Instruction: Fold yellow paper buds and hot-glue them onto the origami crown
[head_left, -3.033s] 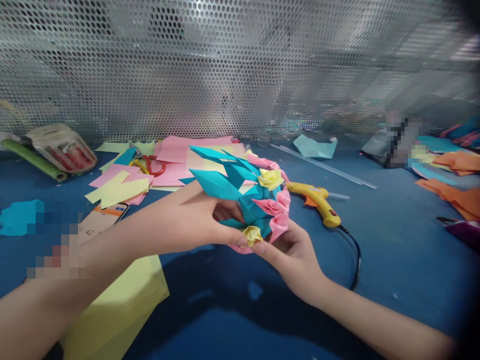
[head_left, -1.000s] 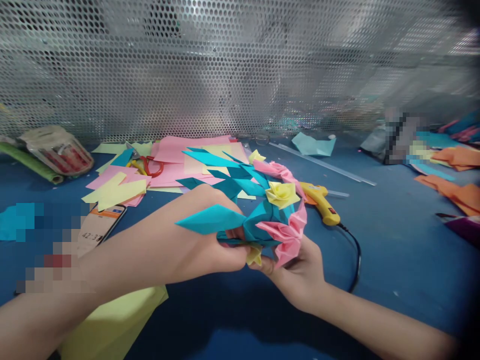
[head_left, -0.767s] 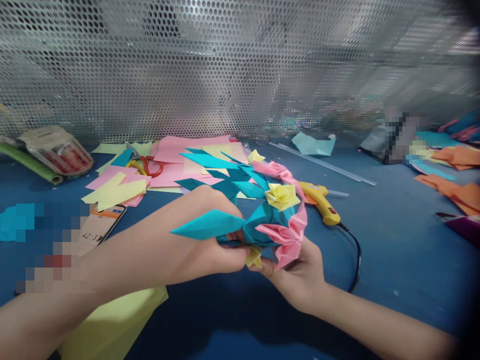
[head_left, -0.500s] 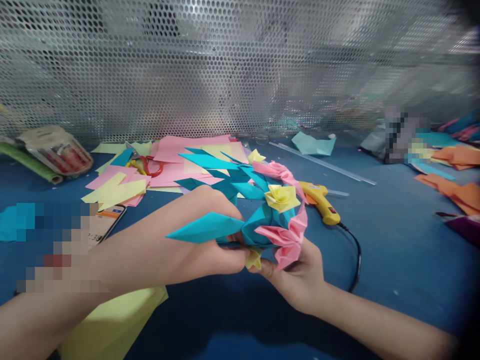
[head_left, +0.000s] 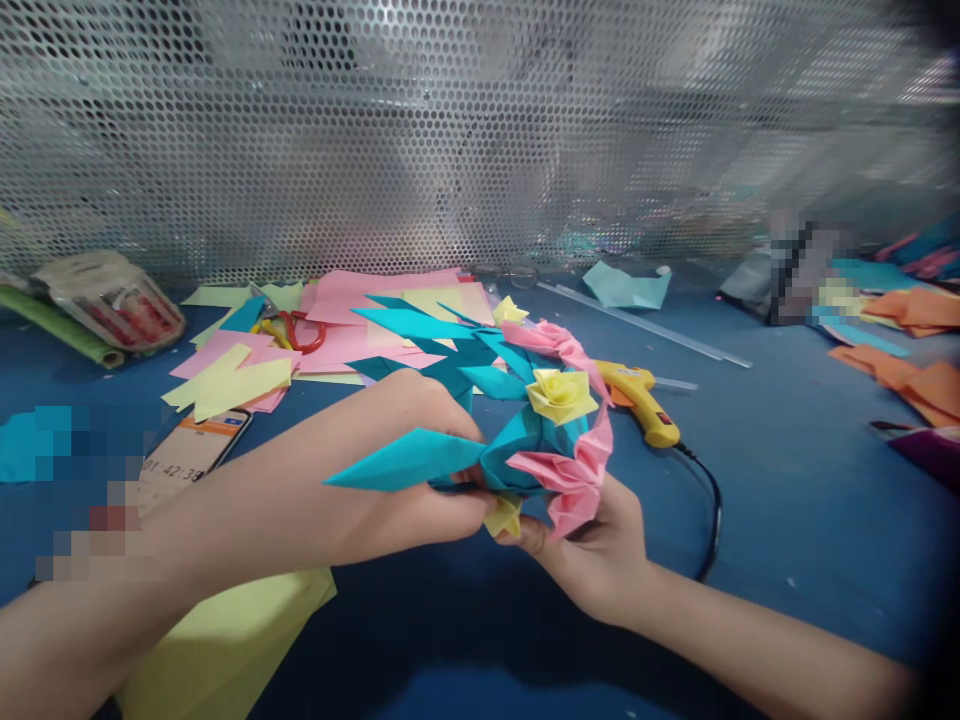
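Between my two hands, above the table, is a folded-paper flower arrangement (head_left: 517, 440) with blue pointed leaves, pink flowers and yellow flowers. My left hand (head_left: 420, 460) is closed around its blue leaf part from the left, with one long blue leaf (head_left: 409, 461) lying over the hand. From below right, my right hand (head_left: 600, 560) grips it under the pink flower (head_left: 574, 475), thumb against a small yellow flower (head_left: 504, 515) at the underside. A larger yellow flower (head_left: 562, 396) sits on top. Most fingertips are hidden behind the paper.
A yellow hot glue gun (head_left: 643, 400) with a black cord lies to the right. Pink and yellow paper sheets (head_left: 352, 300), red-handled scissors (head_left: 304, 332), a phone (head_left: 191, 450) and a clear jar (head_left: 112, 300) are at left. Clear glue sticks (head_left: 645, 325) lie behind; metal mesh (head_left: 450, 140) stands across the back.
The arrangement and both hands have shifted very slightly left. My grip looks the same, and more of the phone screen shows beside my left forearm.
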